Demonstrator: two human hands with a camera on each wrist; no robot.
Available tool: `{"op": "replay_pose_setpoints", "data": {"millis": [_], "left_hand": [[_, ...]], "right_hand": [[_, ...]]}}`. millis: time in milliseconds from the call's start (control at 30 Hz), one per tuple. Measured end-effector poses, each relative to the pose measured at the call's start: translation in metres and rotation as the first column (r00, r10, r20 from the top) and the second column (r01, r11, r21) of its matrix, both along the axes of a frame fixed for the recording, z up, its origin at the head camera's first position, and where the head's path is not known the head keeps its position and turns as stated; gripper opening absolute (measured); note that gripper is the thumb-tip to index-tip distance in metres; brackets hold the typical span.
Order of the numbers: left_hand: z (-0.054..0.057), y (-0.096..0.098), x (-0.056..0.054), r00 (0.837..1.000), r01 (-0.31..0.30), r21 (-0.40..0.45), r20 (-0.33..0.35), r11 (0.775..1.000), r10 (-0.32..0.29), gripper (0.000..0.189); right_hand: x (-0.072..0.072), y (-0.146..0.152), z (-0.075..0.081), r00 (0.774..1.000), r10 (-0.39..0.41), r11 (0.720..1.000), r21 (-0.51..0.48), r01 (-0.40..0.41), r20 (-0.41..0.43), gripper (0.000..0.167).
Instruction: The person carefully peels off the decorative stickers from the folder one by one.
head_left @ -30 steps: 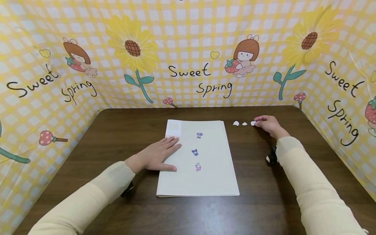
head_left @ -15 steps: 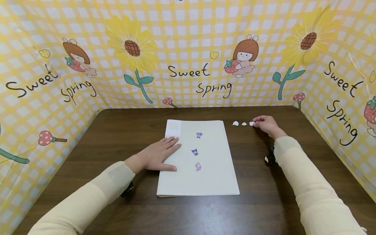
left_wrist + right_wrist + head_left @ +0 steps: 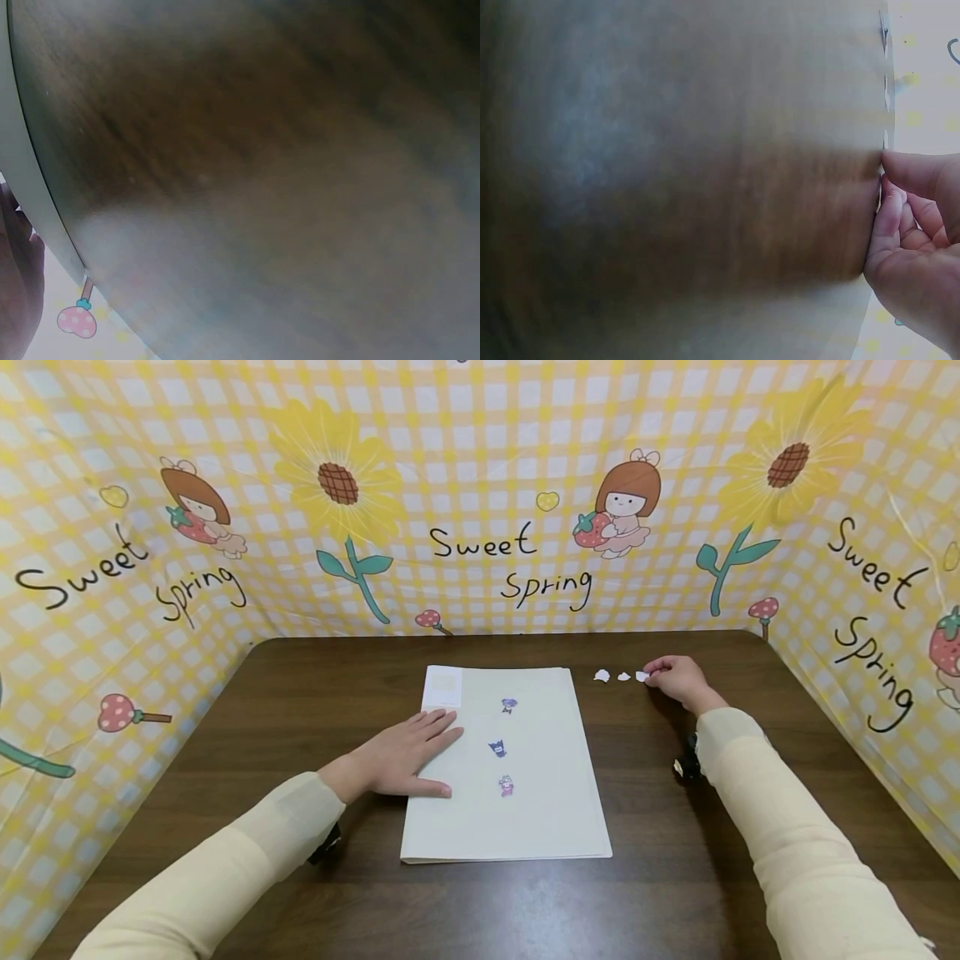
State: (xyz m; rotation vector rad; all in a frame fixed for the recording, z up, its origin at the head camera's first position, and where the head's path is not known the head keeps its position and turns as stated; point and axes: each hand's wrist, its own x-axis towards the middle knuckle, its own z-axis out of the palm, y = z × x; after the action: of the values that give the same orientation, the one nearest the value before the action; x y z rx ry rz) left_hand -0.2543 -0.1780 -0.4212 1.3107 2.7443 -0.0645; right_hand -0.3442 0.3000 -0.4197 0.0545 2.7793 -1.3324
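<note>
My left hand (image 3: 408,753) lies spread and flat on the left side of a large cream-white sheet or thin booklet (image 3: 551,818). Down the middle of that page run three small character stickers: a purple one (image 3: 509,705), a dark blue-violet one (image 3: 498,748) and a pink one (image 3: 506,786). Beyond the page's right edge, my right hand (image 3: 681,681) pinches a small white paper scrap (image 3: 641,677) at the tabletop; its fingertips partly cover it. Two more white scraps, a middle one (image 3: 623,677) and a left one (image 3: 602,676), lie in line with it.
A small white card (image 3: 442,687) covers the page's top left corner, just beyond my left fingertips. The dark brown wooden table (image 3: 315,677) ends at the back against a yellow checked cloth (image 3: 480,468), which also hangs on both sides.
My right hand has shifted very slightly to the left, the white scrap moving with it closer to the middle scrap. The left hand stays still on the page.
</note>
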Motion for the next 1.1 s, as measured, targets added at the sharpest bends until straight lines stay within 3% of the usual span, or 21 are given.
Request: {"op": "replay_pose_setpoints", "data": {"millis": [500, 767, 1100], "left_hand": [[-0.0004, -0.0002, 0.0006, 1.000, 0.002, -0.001, 0.000, 1.000, -0.002, 0.099], [0.0002, 0.0005, 0.0001, 1.000, -0.001, -0.003, -0.007, 1.000, 0.001, 0.099], [0.0039, 0.0016, 0.0027, 1.000, -0.009, -0.001, 0.022, 1.000, 0.009, 0.100]], "right_hand": [[-0.0003, -0.0005, -0.0002, 1.000, 0.007, 1.000, 0.013, -0.008, 0.005, 0.023], [-0.0016, 0.0041, 0.0004, 1.000, -0.014, 0.998, -0.056, 0.014, 0.002, 0.026], [0.0012, 0.0060, 0.0033, 0.999, 0.021, 0.996, -0.086, -0.019, 0.026, 0.031]]}}
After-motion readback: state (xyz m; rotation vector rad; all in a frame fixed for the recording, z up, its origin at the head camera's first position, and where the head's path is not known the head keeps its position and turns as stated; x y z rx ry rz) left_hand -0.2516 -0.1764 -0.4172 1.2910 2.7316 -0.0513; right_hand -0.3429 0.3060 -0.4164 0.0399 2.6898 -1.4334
